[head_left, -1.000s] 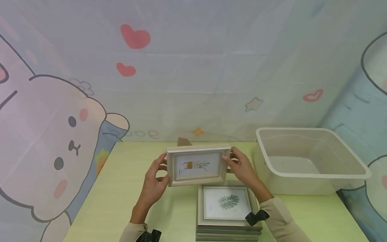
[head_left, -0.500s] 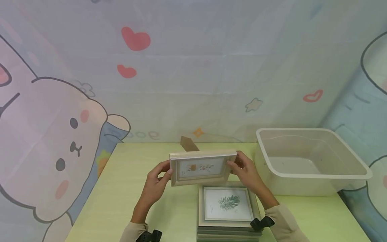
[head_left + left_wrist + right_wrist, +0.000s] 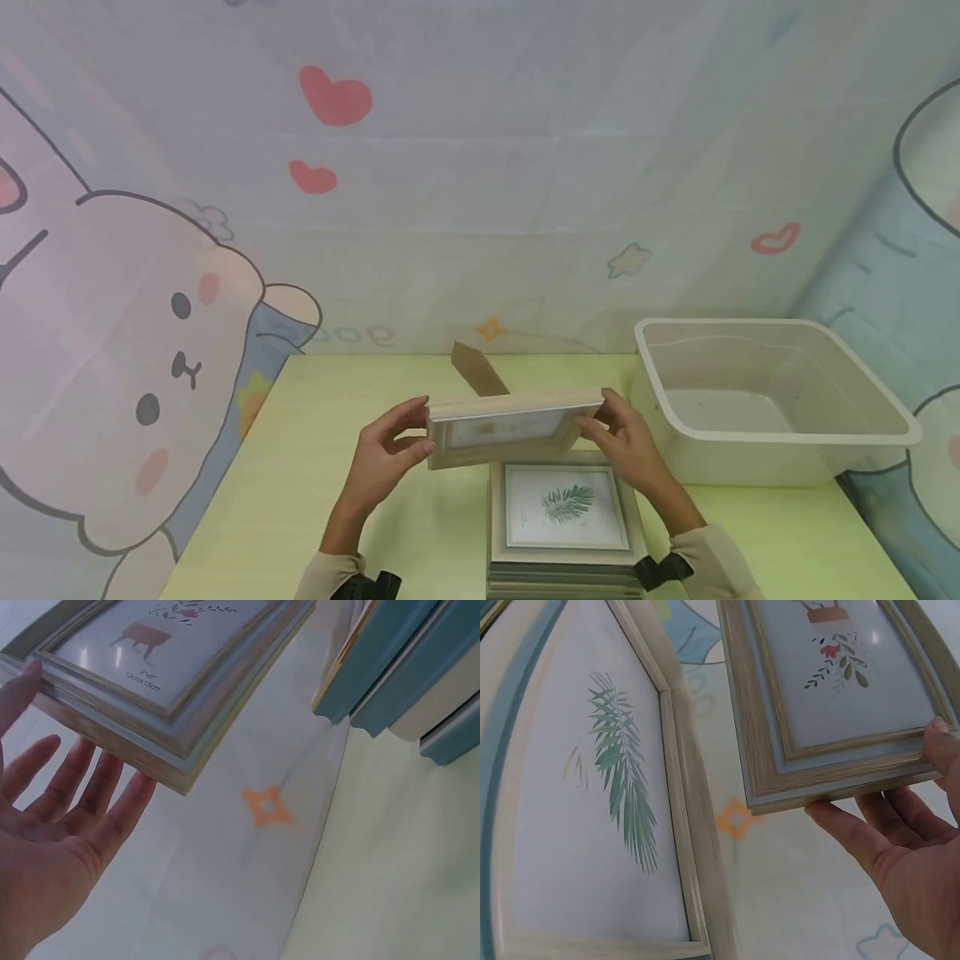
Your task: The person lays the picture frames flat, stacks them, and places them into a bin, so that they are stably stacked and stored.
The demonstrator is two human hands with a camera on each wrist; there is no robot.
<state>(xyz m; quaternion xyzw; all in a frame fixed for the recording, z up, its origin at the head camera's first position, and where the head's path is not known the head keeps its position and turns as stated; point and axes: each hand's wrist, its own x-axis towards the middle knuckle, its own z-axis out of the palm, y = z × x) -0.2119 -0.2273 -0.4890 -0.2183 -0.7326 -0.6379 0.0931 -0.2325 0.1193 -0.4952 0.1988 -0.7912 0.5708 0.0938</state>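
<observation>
A picture frame [image 3: 517, 429] with a pale wooden border hangs between both hands over the table, its upper edge tipped toward the viewer. Its print of a flower plant in a brown pot lies sideways, seen at a steep slant. My left hand [image 3: 381, 460] grips the left end, thumb in front and fingers behind; my right hand [image 3: 628, 448] holds the right end likewise. Behind it sticks out a brown stand leg [image 3: 478, 368]. Close below is a stack of frames, the top frame [image 3: 566, 508] showing a green leaf print, also large in the right wrist view.
A cream plastic bin [image 3: 787, 437] stands at the right back of the yellow-green table [image 3: 292, 475]. Behind the table hangs a printed cloth [image 3: 480, 167] with hearts and a rabbit. Blue-edged frames [image 3: 409, 667] of the stack show in the left wrist view.
The held picture frame has tilted so that its top edge shows more and its print less. Both hands carried it a little right and down in the head view.
</observation>
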